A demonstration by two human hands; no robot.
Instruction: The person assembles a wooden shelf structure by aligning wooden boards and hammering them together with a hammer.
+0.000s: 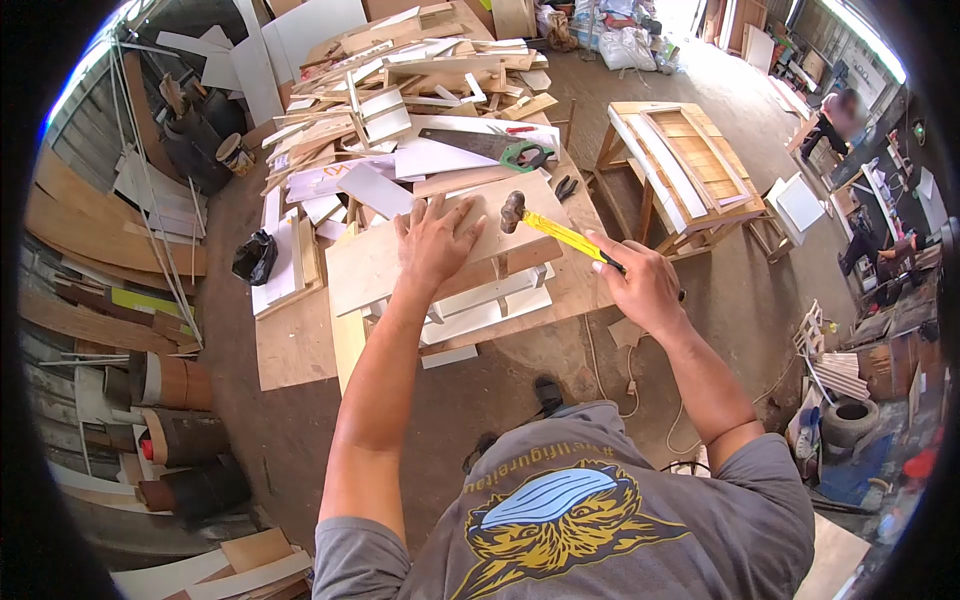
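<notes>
My left hand (pixel 437 240) lies flat with its fingers spread on the top board of a wooden piece (pixel 362 262), which has several slats beneath the board. My right hand (pixel 645 285) is wrapped round the black grip of a hammer (pixel 560 232) with a yellow handle. The hammer's metal head hangs over or near the board's right end, to the right of my left hand. Whether the head touches the board, I cannot tell. Beyond the board, a saw with a green handle (pixel 526 155) and dark pliers (pixel 566 187) lie on the worktable (pixel 290 350).
A heap of wood offcuts (pixel 400 90) covers the table's far part. A black bag (pixel 255 257) sits at its left edge. To the right stands a wooden trestle table (pixel 690 165) holding a frame. A person (pixel 832 122) is at the far right. Cables (pixel 600 375) trail across the floor.
</notes>
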